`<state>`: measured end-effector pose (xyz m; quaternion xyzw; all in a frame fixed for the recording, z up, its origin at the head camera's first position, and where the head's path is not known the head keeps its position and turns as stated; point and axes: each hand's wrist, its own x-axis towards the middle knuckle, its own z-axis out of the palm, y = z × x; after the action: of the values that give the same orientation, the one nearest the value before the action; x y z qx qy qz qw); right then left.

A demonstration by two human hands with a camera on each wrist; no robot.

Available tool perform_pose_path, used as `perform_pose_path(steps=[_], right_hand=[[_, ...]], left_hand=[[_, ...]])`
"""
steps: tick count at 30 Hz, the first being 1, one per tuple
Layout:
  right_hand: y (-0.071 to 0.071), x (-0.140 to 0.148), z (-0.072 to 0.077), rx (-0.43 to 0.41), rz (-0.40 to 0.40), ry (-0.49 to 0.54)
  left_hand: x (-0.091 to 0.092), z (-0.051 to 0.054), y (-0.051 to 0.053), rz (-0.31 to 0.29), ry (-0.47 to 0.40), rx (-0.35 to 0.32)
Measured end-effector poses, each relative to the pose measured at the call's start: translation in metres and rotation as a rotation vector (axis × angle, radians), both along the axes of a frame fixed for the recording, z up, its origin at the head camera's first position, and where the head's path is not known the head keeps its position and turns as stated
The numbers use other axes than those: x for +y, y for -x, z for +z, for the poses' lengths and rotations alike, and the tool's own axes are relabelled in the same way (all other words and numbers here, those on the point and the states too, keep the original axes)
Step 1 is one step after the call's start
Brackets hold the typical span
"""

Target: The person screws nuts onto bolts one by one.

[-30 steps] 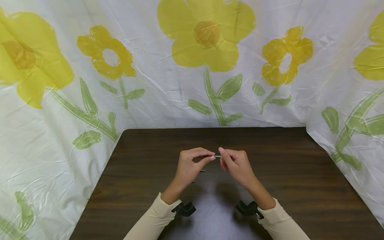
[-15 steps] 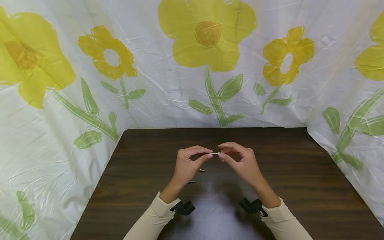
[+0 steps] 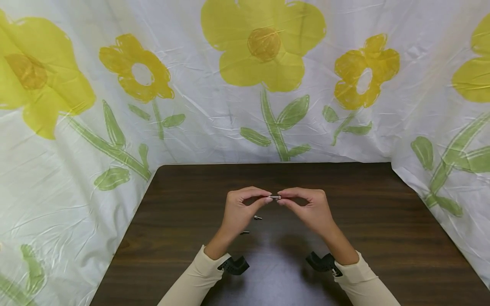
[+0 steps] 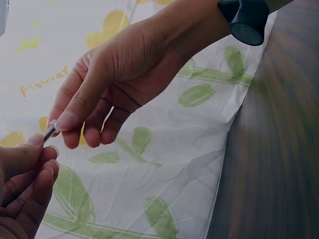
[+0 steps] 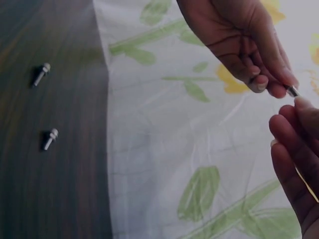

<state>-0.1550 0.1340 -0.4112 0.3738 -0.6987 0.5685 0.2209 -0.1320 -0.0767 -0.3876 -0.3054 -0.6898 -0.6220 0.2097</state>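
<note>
A small silver bolt [image 3: 274, 197] lies level between my two hands above the table. My left hand [image 3: 238, 208] pinches its left end between thumb and index finger. At the wider end, my right hand [image 3: 311, 210] pinches it with thumb and fingertips. The fingertips cover both ends, so whether a nut sits on it cannot be told. In the left wrist view the bolt [image 4: 49, 132] shows as a short shaft between the hands. Two more bolts, a farther one [image 3: 258, 217] and a nearer one [image 3: 245, 232], lie on the table beside my left wrist.
The dark wood table [image 3: 183, 195] stretches out under both hands. A white cloth [image 3: 214, 127] with yellow flowers hangs behind and along its sides. Black wrist cameras, one on the left [image 3: 234, 265] and one on the right [image 3: 321, 262], sit at the sleeve cuffs.
The right hand's fingers lifted off the bolt's end and spread, then came together on it again. The left hand drew slightly left, bringing the two table bolts into fuller view.
</note>
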Motion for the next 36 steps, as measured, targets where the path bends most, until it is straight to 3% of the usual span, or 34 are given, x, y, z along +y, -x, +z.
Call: perform_pose_path(steps=[5, 13, 26, 31, 36], right_hand=[[-0.0001, -0.0002, -0.0003, -0.007, 0.000, -0.014], [-0.0020, -0.0023, 0.0012, -0.094, 0.016, -0.080], [0.0001, -0.0093, -0.0020, -0.117, -0.078, -0.156], [-0.0001, -0.0057, 0.0006, -0.140, -0.032, -0.132], [0.0015, -0.0020, 0.0028, -0.079, 0.017, -0.082]], left_hand=[[-0.0001, -0.0012, 0.0004, -0.005, -0.006, -0.002], [-0.0006, -0.0018, 0.0010, -0.018, -0.015, 0.004], [-0.0003, -0.0023, 0.0013, -0.021, -0.012, 0.021], [-0.0012, -0.0025, 0.0020, -0.003, -0.012, 0.023], [-0.0028, -0.0016, 0.0033, 0.018, -0.011, 0.022]])
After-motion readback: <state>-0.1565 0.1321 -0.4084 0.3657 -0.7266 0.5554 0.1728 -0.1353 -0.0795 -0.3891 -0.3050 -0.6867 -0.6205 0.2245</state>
